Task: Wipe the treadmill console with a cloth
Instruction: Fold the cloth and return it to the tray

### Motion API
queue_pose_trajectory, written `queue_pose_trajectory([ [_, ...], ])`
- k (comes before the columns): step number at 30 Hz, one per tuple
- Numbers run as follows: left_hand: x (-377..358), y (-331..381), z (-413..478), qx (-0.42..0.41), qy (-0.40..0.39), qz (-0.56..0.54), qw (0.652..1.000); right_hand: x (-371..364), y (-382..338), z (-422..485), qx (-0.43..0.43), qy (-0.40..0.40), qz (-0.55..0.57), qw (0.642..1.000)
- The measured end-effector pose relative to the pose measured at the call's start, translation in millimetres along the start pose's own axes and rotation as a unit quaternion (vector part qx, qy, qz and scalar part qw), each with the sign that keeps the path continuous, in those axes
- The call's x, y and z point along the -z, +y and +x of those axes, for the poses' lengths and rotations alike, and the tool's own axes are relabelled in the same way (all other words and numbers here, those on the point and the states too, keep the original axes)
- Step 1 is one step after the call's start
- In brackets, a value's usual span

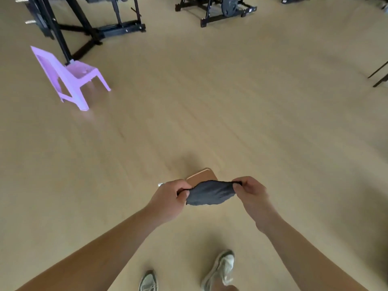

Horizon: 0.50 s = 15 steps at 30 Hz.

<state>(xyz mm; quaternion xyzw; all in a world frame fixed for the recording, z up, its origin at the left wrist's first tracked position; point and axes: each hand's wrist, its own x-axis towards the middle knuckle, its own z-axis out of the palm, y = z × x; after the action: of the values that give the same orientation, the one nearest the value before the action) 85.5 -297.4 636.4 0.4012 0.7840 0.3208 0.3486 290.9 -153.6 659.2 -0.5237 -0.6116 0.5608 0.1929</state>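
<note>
A dark grey cloth (pixel 210 192) hangs stretched between both hands in front of me, above the floor. My left hand (pixel 170 198) pinches its left end with curled fingers. My right hand (pixel 249 191) pinches its right end the same way. Behind the cloth a brown flat object (pixel 204 174) shows, partly hidden; something small and white sticks out past my left hand. No treadmill console is in view.
Light wooden floor (pixel 210 101) stretches ahead. A purple plastic chair (pixel 71 78) stands at the left. Black gym frames (pixel 88 24) and a weight machine (pixel 218 9) stand at the back. My two sneakers (pixel 220 267) show at the bottom.
</note>
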Motion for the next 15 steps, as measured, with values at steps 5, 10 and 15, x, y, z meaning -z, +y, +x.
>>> queue_pose_trajectory([
  [5,-46.2,-14.4,117.3,0.041,0.010,-0.001,0.999,9.4,25.5,145.8,0.012,-0.051,-0.054,0.997],
  [10,-110.7,-70.1,215.2,0.087,0.031,-0.030,0.995,-7.1,108.8,261.0,0.037,-0.065,-0.102,0.992],
  [15,-185.9,-170.0,312.4,0.100,0.023,-0.048,0.994,-56.1,227.2,368.1,0.054,-0.060,-0.139,0.987],
])
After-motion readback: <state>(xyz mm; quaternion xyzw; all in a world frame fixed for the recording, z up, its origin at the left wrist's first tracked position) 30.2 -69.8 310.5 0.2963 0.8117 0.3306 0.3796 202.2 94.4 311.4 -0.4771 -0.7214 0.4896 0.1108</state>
